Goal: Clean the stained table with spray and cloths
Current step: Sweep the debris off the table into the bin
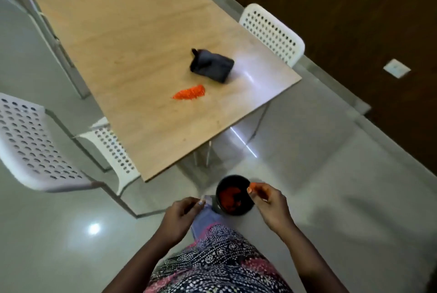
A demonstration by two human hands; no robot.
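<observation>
An orange stain (189, 93) is smeared on the wooden table (132, 39) near its close end. A folded dark cloth (211, 65) lies just beyond the stain. No spray bottle is in view. In front of my body, below the table's near corner, a black bowl (234, 194) of red-orange paste is gripped at its right rim by my right hand (268, 205), whose fingertips are stained orange. My left hand (181, 216) is just left of the bowl with curled fingers pinching a small pale thing (203, 197) that I cannot identify.
White perforated chairs stand at the table: one at the left (35, 143), one tucked under the near left edge (113, 151), one at the right side (274, 32). Glossy grey floor (331, 174) lies all around. A dark wooden wall (354, 9) runs along the right.
</observation>
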